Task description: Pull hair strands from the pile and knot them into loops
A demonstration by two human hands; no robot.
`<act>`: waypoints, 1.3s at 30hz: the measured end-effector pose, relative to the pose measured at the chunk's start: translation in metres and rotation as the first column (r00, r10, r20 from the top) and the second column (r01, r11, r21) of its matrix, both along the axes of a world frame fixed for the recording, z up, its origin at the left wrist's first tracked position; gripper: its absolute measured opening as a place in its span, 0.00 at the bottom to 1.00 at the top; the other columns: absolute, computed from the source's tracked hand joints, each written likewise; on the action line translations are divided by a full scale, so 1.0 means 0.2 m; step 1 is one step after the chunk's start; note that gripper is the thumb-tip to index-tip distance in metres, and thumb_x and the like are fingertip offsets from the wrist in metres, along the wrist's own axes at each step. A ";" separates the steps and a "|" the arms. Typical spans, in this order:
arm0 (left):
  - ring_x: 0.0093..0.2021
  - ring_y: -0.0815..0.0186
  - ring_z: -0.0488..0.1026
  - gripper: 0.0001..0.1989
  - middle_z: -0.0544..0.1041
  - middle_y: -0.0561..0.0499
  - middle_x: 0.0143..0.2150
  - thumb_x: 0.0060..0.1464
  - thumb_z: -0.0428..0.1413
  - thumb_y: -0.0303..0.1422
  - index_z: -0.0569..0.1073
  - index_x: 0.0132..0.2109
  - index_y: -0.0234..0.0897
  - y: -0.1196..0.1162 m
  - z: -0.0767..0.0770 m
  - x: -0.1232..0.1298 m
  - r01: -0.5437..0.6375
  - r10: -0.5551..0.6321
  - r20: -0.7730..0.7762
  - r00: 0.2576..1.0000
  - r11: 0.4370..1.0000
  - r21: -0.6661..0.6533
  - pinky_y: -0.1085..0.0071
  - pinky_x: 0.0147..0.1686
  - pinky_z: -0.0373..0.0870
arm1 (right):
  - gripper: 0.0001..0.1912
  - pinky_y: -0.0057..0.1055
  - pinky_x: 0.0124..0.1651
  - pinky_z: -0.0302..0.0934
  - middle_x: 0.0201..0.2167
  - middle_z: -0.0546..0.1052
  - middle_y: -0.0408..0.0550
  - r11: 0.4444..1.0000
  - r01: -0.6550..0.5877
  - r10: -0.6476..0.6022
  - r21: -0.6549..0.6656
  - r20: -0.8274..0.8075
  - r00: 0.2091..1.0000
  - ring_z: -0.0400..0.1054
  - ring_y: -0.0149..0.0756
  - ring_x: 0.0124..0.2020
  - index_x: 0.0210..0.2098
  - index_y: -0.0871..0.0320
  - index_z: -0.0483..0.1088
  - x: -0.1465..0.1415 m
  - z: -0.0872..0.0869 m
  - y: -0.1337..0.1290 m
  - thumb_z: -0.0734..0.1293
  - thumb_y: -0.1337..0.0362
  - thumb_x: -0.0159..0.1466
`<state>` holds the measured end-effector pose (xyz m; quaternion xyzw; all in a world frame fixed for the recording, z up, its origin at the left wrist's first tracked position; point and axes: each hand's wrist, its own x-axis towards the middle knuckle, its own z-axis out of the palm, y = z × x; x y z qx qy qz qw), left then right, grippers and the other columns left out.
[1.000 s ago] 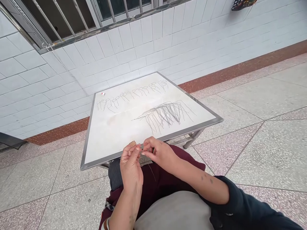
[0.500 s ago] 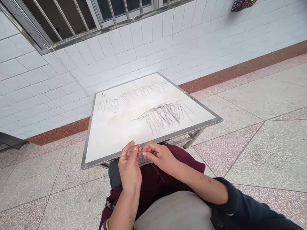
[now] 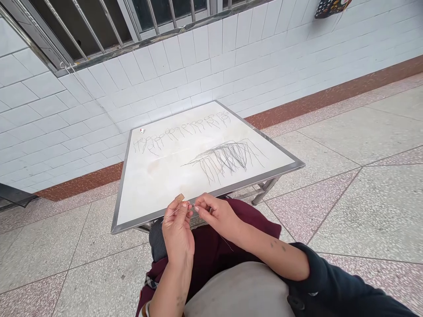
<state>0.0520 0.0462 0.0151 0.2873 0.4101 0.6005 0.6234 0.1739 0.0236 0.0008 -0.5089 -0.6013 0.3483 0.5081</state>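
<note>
Close together above the table's near edge, both hands pinch one thin wire. My left hand [image 3: 178, 231], palm up, is closed with its thumb pressed on the wire at the fingers; tan tape [image 3: 180, 197] wraps one fingertip. My right hand [image 3: 221, 218] is closed too, thumb and forefinger meeting on the wire just beside the left fingertips. One tail of the wire [image 3: 226, 243] hangs below the right hand, and another crosses the left palm. On the white table [image 3: 148, 185] lies a loose pile of dark thin wires [image 3: 231, 156]. Behind it runs a row of looped, twisted wires [image 3: 178, 132].
A small red-and-white item [image 3: 142, 130] sits at the table's far left corner. Beyond the table stands a white tiled wall [image 3: 194, 70] with a barred window [image 3: 99, 26]. A patterned bag [image 3: 332, 6] hangs at upper right.
My right hand has shifted slightly left and up, closer to the left fingertips. The hanging wire tail has swung a little to the right.
</note>
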 end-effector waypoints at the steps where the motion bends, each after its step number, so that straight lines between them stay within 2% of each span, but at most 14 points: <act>1: 0.33 0.72 0.74 0.16 0.76 0.51 0.33 0.42 0.68 0.30 0.78 0.42 0.36 0.00 0.00 0.00 0.004 -0.004 -0.002 1.000 1.000 0.003 0.76 0.34 0.68 | 0.04 0.24 0.29 0.53 0.24 0.67 0.37 1.000 0.008 -0.008 0.005 0.009 1.000 0.58 0.27 0.24 0.34 0.55 0.65 0.00 0.00 0.00 0.62 0.64 0.65; 7: 0.35 0.71 0.74 0.16 0.76 0.51 0.35 0.42 0.67 0.29 0.78 0.42 0.35 0.00 -0.02 0.01 0.022 -0.021 -0.010 1.000 0.999 0.035 0.73 0.39 0.69 | 0.04 0.25 0.29 0.54 0.24 0.69 0.38 0.998 0.059 -0.060 0.011 0.075 0.995 0.60 0.29 0.25 0.34 0.55 0.67 -0.01 0.01 0.00 0.61 0.65 0.65; 13: 0.35 0.71 0.73 0.17 0.75 0.54 0.31 0.45 0.66 0.29 0.78 0.44 0.36 -0.01 -0.02 0.01 0.064 -0.061 -0.032 0.998 0.994 0.089 0.72 0.43 0.69 | 0.07 0.27 0.32 0.56 0.28 0.73 0.41 0.997 0.066 -0.071 0.050 0.107 0.992 0.64 0.30 0.28 0.34 0.55 0.69 0.00 0.03 0.00 0.60 0.67 0.66; 25: 0.36 0.70 0.74 0.17 0.76 0.55 0.30 0.48 0.65 0.32 0.77 0.47 0.38 -0.03 -0.04 0.03 0.028 -0.009 -0.127 0.992 0.988 0.151 0.70 0.48 0.68 | 0.08 0.27 0.35 0.59 0.30 0.74 0.42 0.993 0.112 -0.114 0.046 0.041 0.993 0.67 0.31 0.31 0.34 0.55 0.69 -0.01 0.02 0.01 0.59 0.67 0.66; 35: 0.38 0.66 0.77 0.16 0.80 0.48 0.37 0.51 0.63 0.33 0.77 0.47 0.37 -0.06 -0.02 0.04 0.011 -0.010 -0.013 1.000 0.990 0.137 0.66 0.47 0.70 | 0.06 0.26 0.33 0.58 0.30 0.74 0.41 0.990 0.140 -0.140 0.017 0.003 0.990 0.65 0.30 0.29 0.36 0.54 0.69 -0.01 0.02 0.01 0.60 0.65 0.66; 39: 0.38 0.65 0.78 0.13 0.81 0.46 0.38 0.49 0.64 0.33 0.78 0.43 0.35 -0.06 -0.02 0.04 -0.009 0.008 0.002 1.000 0.992 0.125 0.64 0.48 0.71 | 0.06 0.26 0.33 0.59 0.30 0.74 0.41 0.990 0.138 -0.138 0.000 -0.070 0.988 0.65 0.31 0.29 0.37 0.54 0.69 -0.01 0.01 0.01 0.60 0.63 0.66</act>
